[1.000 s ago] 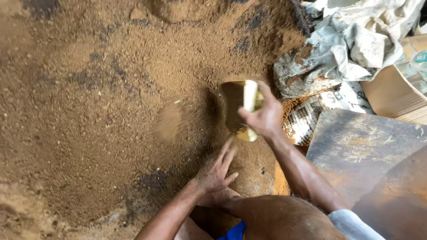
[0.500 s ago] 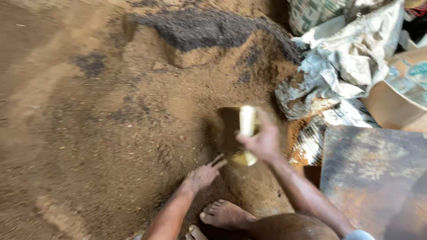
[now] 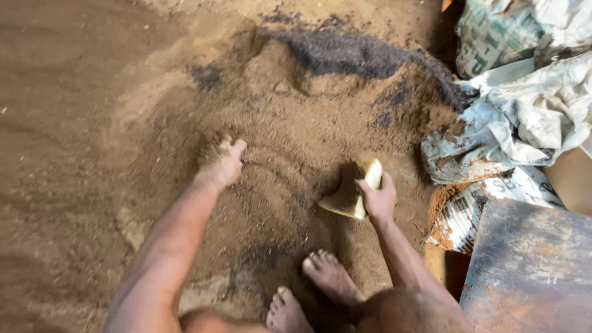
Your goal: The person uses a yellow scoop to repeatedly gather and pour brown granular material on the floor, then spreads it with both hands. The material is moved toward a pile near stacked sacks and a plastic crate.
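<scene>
Yellowish metal scoop point(image 3: 354, 192) is sitting gripped in my right hand point(image 3: 377, 202), while my left hand point(image 3: 221, 165) is digging, probably open-fingered, into the brown sandy soil heap point(image 3: 290, 123).

two hands point(image 3: 223, 165), one scoop point(image 3: 353, 192), perhaps three sacks point(image 3: 518, 132)

It looks like a rough outdoor or shed work area, maybe a yard w/ a dirt floor: a big heap of brown soil point(image 3: 296, 142) mixed w/ dark patches, crumpled dirty sacks point(image 3: 524, 117) at the side, a rusty metal sheet point(image 3: 530, 265), bare feet point(image 3: 327, 283) on the ground.
</scene>
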